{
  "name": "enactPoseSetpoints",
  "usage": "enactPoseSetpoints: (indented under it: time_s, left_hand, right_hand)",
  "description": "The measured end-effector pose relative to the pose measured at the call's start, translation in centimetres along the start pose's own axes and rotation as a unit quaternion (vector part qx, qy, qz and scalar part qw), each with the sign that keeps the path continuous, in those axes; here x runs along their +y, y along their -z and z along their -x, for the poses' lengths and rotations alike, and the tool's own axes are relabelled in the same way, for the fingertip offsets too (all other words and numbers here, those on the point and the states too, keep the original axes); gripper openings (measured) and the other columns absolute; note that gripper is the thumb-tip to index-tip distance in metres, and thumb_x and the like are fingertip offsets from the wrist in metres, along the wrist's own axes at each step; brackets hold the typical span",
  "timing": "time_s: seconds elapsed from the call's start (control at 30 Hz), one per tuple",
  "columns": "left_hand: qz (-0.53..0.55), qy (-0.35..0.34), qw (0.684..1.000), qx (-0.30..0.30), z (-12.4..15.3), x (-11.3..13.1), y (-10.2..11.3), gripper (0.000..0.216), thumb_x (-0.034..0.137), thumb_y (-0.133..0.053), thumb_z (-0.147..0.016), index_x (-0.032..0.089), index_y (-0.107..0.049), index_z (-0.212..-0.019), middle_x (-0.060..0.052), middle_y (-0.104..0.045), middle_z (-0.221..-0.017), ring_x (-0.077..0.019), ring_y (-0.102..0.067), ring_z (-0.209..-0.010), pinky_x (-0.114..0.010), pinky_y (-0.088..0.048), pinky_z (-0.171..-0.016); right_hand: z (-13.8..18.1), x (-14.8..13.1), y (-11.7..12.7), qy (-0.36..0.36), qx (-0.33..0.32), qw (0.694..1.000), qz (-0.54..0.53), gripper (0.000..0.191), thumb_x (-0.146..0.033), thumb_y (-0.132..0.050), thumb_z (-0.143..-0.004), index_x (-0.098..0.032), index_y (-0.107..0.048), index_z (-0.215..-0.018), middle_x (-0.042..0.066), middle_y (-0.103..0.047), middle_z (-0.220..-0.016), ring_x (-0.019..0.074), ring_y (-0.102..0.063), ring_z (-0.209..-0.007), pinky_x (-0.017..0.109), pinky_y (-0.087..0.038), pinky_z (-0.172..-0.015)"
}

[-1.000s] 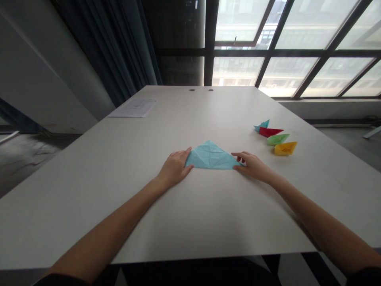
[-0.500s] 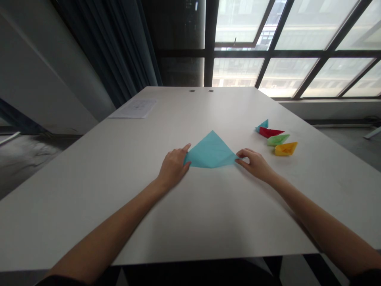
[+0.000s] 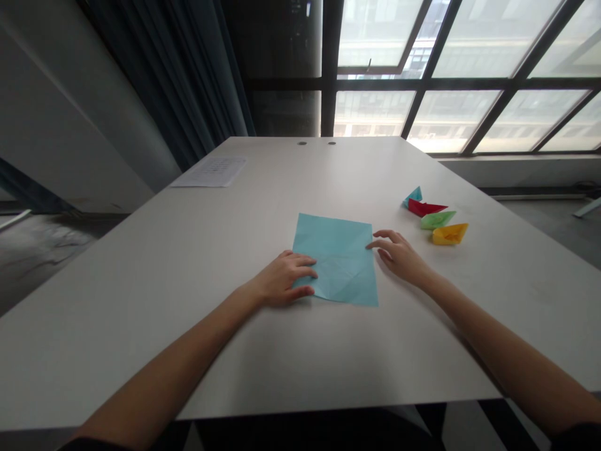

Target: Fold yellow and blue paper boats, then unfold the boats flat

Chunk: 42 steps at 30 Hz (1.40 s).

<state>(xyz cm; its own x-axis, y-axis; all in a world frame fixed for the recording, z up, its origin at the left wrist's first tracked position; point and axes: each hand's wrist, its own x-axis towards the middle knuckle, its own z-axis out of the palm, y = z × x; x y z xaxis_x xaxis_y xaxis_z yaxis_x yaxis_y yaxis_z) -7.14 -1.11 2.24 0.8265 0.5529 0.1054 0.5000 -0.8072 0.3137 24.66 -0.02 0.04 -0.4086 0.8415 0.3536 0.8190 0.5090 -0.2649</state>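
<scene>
A light blue square sheet of paper (image 3: 340, 260) lies on the white table (image 3: 291, 363), its sides roughly parallel to the table's front edge, with faint creases across it. My left hand (image 3: 286, 277) rests over the sheet's near left part, fingers spread and lying flat on it. At the right edge of the paper is my right hand (image 3: 397, 254), fingers apart and slightly bent; its fingertips are at the edge and it grips nothing.
To the right stand folded paper boats: a blue one (image 3: 413, 196), a red one (image 3: 426, 208), a light green one (image 3: 438, 219) and a yellow one (image 3: 451, 234). A printed sheet (image 3: 211, 171) lies at the far left edge. Windows (image 3: 375, 113) are behind the table.
The blue paper has turned from a diamond pose to a squared one and lies flatter. My left hand has moved toward me and spread onto it; my right hand's pinch has loosened.
</scene>
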Motion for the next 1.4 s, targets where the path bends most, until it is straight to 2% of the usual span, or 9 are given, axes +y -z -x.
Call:
enactPoseSetpoints:
  time_s: [0.23, 0.43, 0.63, 0.73, 0.83, 1.0, 1.2, 1.3, 1.4]
  left_hand:
    - [0.048, 0.011, 0.998, 0.043, -0.3, 0.0, -0.7, 0.039, 0.044, -0.033, -0.088, 0.023, -0.060, -0.108, -0.007, -0.055, -0.120, -0.0221, -0.047, -0.111, -0.038, -0.033, -0.095]
    - [0.048, 0.217, 0.946, 0.238, -0.9, -0.8, -1.5, 0.039, 0.033, -0.053, -0.078, 0.014, -0.054, -0.111, -0.011, -0.055, -0.108, -0.0223, -0.051, -0.099, -0.038, -0.039, -0.090]
    - [0.219, 0.336, 0.886, 0.233, -1.0, -1.7, -1.4, 0.040, 0.031, -0.062, -0.066, 0.016, -0.060, -0.103, -0.003, -0.058, -0.081, -0.0119, -0.049, -0.061, -0.027, -0.043, -0.061]
    - [0.368, 0.341, 0.842, 0.197, -1.2, -1.6, -1.5, 0.036, 0.033, -0.065, -0.063, 0.013, -0.064, -0.092, 0.002, -0.051, -0.058, -0.0084, -0.044, -0.050, -0.021, -0.035, -0.050]
    - [0.449, 0.318, 0.816, 0.180, -1.4, -1.2, -1.7, 0.041, 0.036, -0.069, -0.060, 0.011, -0.065, -0.092, 0.000, -0.058, -0.064, -0.0093, -0.049, -0.056, -0.021, -0.036, -0.052]
    - [0.474, 0.315, 0.810, 0.143, -1.1, -1.2, -1.8, 0.044, 0.036, -0.072, -0.058, 0.013, -0.067, -0.096, -0.002, -0.062, -0.067, -0.0101, -0.051, -0.057, -0.022, -0.039, -0.053]
    - [0.531, 0.314, 0.746, 0.253, -1.0, -1.8, -1.5, 0.043, 0.034, -0.073, -0.058, 0.012, -0.067, -0.094, -0.005, -0.066, -0.078, -0.0117, -0.057, -0.066, -0.025, -0.044, -0.064]
    - [0.516, 0.304, 0.752, 0.276, -1.1, -1.6, -1.4, 0.043, 0.035, -0.072, -0.059, 0.013, -0.067, -0.095, -0.006, -0.066, -0.080, -0.0119, -0.057, -0.066, -0.025, -0.045, -0.065]
    - [0.449, 0.298, 0.794, 0.280, -1.1, -1.3, -1.4, 0.043, 0.036, -0.071, -0.061, 0.015, -0.067, -0.098, -0.004, -0.065, -0.076, -0.0105, -0.054, -0.061, -0.023, -0.043, -0.059]
  right_hand:
    - [-0.5, -1.2, 0.3, -0.174, -0.025, 0.981, -0.081, 0.041, -0.043, -0.038, -0.086, -0.016, -0.055, -0.111, 0.008, -0.064, -0.087, 0.0198, -0.058, -0.076, 0.034, -0.044, -0.073]
    - [-0.4, -1.7, 0.1, -0.178, -0.074, 0.970, -0.145, 0.032, -0.043, -0.054, -0.075, -0.020, -0.061, -0.096, 0.002, -0.065, -0.074, 0.0145, -0.056, -0.062, 0.027, -0.043, -0.060]
    - [-0.3, -1.6, -0.9, -0.213, -0.046, 0.917, -0.333, 0.027, -0.035, -0.061, -0.069, -0.020, -0.053, -0.089, 0.001, -0.064, -0.073, 0.0143, -0.058, -0.066, 0.028, -0.046, -0.062]
    - [-0.4, -2.0, -0.8, -0.226, -0.024, 0.863, -0.451, 0.038, -0.038, -0.063, -0.068, -0.022, -0.045, -0.097, -0.003, -0.061, -0.065, 0.0123, -0.056, -0.058, 0.024, -0.044, -0.054]
    - [-0.4, -2.3, -0.6, -0.213, 0.012, 0.841, -0.497, 0.053, -0.037, -0.066, -0.067, -0.026, -0.039, -0.111, -0.006, -0.059, -0.066, 0.0098, -0.053, -0.054, 0.021, -0.042, -0.050]
    - [-0.3, -2.4, -0.6, -0.196, 0.011, 0.861, -0.469, 0.042, -0.039, -0.062, -0.071, -0.022, -0.056, -0.109, 0.000, -0.060, -0.079, 0.0108, -0.055, -0.061, 0.024, -0.045, -0.055]
    - [-0.3, -2.0, -1.0, -0.201, 0.018, 0.875, -0.440, 0.039, -0.041, -0.061, -0.072, -0.019, -0.065, -0.103, 0.001, -0.062, -0.072, 0.0127, -0.051, -0.064, 0.027, -0.044, -0.059]
    - [-0.2, -2.1, -1.0, -0.197, 0.011, 0.876, -0.440, 0.044, -0.044, -0.063, -0.070, -0.018, -0.064, -0.106, 0.000, -0.057, -0.063, 0.0124, -0.049, -0.060, 0.026, -0.042, -0.055]
    - [-0.2, -2.2, -1.1, -0.202, 0.011, 0.876, -0.438, 0.049, -0.044, -0.066, -0.066, -0.018, -0.063, -0.108, -0.001, -0.055, -0.061, 0.0118, -0.047, -0.056, 0.025, -0.040, -0.050]
